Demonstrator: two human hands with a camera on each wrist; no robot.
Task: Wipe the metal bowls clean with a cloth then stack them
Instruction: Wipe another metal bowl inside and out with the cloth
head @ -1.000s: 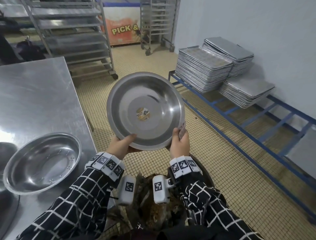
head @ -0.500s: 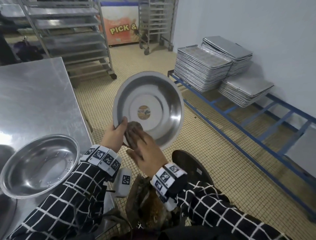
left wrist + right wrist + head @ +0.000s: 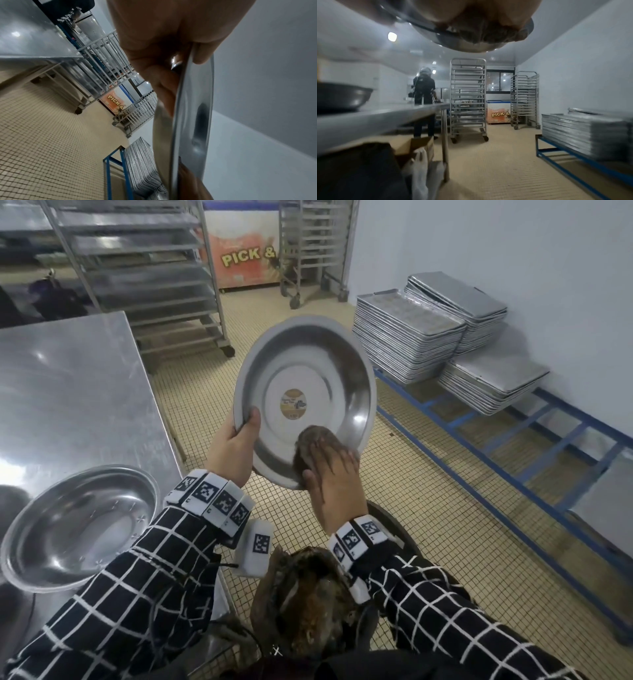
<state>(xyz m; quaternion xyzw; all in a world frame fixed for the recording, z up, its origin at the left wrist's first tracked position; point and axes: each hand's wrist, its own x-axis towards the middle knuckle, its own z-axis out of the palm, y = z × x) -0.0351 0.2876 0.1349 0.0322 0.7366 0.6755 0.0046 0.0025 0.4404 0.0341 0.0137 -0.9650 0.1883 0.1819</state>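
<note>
A wide metal bowl (image 3: 308, 364) with a round sticker in its middle is tilted up, its inside facing me. My left hand (image 3: 236, 446) grips its left rim, thumb inside and fingers behind; the left wrist view shows the rim (image 3: 193, 121) edge-on in that hand (image 3: 178, 70). My right hand (image 3: 334, 477) holds a wadded brown cloth (image 3: 313, 440) and presses it against the bowl's lower right inner wall. In the right wrist view the cloth (image 3: 481, 33) bulges under the hand (image 3: 471, 10). A second metal bowl (image 3: 78, 529) lies empty on the steel table (image 3: 68, 388).
Stacks of metal trays (image 3: 407, 337) sit on a low blue rack (image 3: 513, 474) to the right. Wheeled shelf trolleys (image 3: 164, 285) stand at the back. Something brown and ragged (image 3: 308, 594) lies below my wrists. A person (image 3: 423, 94) stands at the table's far end.
A second ago both hands held the bowl by its rim. My right hand let go, came back with the cloth, and has swept it from the lower left to the lower right inside.
</note>
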